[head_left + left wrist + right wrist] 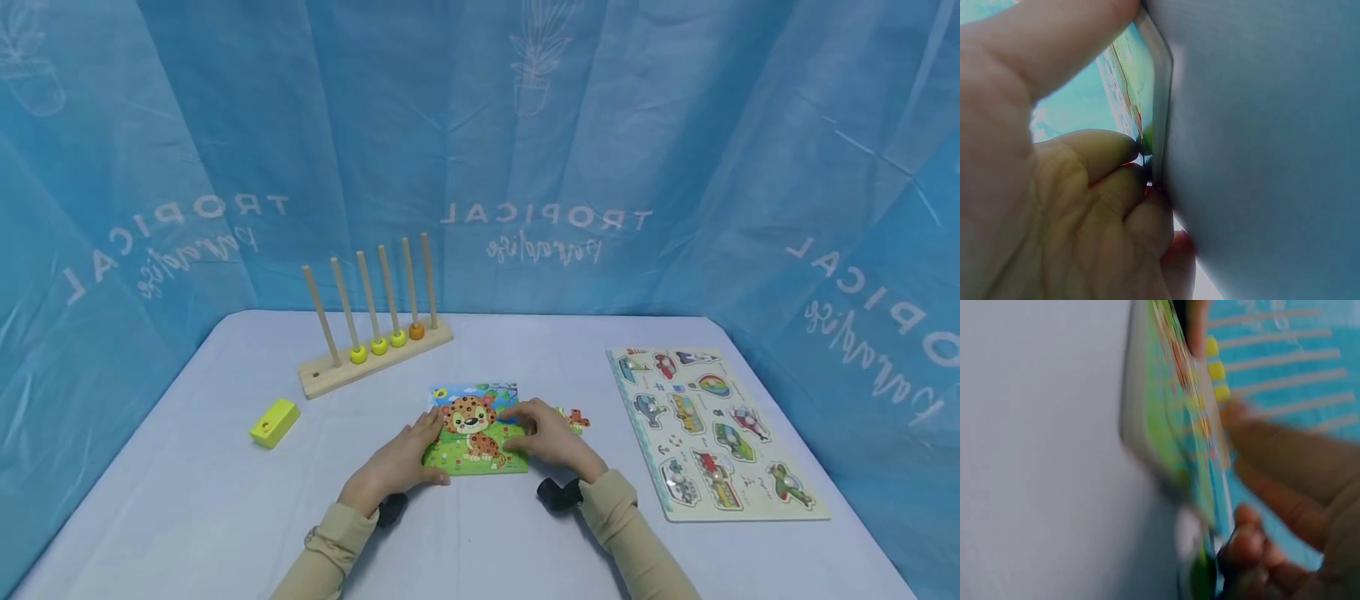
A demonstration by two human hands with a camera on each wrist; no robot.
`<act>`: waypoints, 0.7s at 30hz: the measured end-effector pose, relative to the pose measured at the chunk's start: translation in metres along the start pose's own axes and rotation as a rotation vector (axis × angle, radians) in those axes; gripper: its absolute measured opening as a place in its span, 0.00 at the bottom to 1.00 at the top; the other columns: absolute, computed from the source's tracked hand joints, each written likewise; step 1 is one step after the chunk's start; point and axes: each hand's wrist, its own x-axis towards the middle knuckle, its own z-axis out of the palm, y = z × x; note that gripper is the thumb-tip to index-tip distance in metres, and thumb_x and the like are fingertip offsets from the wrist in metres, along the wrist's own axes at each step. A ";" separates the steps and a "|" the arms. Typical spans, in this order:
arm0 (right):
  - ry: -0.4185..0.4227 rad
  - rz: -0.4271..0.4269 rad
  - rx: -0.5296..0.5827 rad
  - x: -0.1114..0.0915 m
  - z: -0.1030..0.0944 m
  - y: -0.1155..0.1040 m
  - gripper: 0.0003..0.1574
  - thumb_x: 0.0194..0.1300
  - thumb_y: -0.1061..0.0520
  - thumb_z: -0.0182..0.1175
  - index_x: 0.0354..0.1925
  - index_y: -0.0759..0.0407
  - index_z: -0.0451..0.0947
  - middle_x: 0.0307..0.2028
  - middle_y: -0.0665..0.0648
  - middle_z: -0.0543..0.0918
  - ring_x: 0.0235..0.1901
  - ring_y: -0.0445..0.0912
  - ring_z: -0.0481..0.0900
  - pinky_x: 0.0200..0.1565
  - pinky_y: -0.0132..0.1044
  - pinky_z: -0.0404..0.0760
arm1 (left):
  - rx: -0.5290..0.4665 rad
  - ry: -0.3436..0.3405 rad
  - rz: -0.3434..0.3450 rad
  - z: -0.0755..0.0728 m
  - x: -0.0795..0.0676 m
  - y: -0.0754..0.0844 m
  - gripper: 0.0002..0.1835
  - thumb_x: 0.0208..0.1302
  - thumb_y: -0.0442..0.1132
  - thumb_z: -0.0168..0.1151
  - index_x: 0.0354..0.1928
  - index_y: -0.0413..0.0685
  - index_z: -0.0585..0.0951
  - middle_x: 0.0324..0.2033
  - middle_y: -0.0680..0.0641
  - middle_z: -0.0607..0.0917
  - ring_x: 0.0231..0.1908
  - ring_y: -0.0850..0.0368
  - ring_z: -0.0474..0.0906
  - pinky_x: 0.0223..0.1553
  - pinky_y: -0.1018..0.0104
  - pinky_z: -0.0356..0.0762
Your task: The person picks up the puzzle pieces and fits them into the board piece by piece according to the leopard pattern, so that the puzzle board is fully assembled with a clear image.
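A square leopard jigsaw puzzle (470, 427) lies flat on the table between the two hands. Along its left side rests the left hand (405, 458), fingers extended at the edge and thumb near the lower left corner. In the left wrist view, those fingertips meet the rim of the puzzle (1161, 106). Over the puzzle's right side is the right hand (551, 433), its thumb and forefinger spread apart with nothing visible between them. It is blurred in the right wrist view. Loose puzzle pieces (576, 419) lie just beyond the right hand, partly hidden by it.
A wooden peg stand (375, 367) with yellow and orange beads stands at the back left. In front of it sits a yellow block (274, 422). A vehicle peg puzzle board (712, 450) lies on the right. Blue printed cloth (480, 150) hangs behind the white table (480, 542).
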 end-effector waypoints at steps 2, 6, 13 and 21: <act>0.035 0.011 0.090 0.000 -0.005 0.006 0.21 0.64 0.54 0.65 0.55 0.57 0.79 0.36 0.55 0.76 0.28 0.42 0.68 0.27 0.31 0.70 | -0.001 0.000 0.002 0.001 0.000 0.000 0.53 0.53 0.49 0.72 0.74 0.38 0.54 0.76 0.39 0.51 0.75 0.40 0.48 0.76 0.45 0.50; 0.172 0.041 0.229 -0.004 -0.022 0.021 0.20 0.67 0.54 0.61 0.55 0.61 0.78 0.36 0.60 0.78 0.31 0.43 0.73 0.31 0.32 0.75 | -0.002 0.000 0.003 0.002 0.000 0.000 0.53 0.52 0.49 0.72 0.74 0.37 0.54 0.76 0.39 0.52 0.75 0.41 0.48 0.76 0.46 0.50; 0.092 0.001 0.143 -0.019 -0.052 0.048 0.37 0.60 0.61 0.67 0.66 0.63 0.68 0.54 0.65 0.80 0.54 0.56 0.76 0.51 0.35 0.78 | 0.002 -0.006 -0.010 0.002 -0.001 0.002 0.53 0.53 0.49 0.72 0.74 0.38 0.54 0.76 0.40 0.52 0.75 0.41 0.48 0.76 0.46 0.50; -0.072 -0.216 -0.009 -0.018 -0.053 0.044 0.41 0.52 0.64 0.72 0.63 0.69 0.70 0.56 0.68 0.80 0.51 0.58 0.77 0.51 0.39 0.80 | 0.002 -0.001 -0.006 0.000 -0.001 0.003 0.52 0.53 0.48 0.72 0.74 0.37 0.54 0.76 0.39 0.52 0.75 0.41 0.48 0.76 0.46 0.50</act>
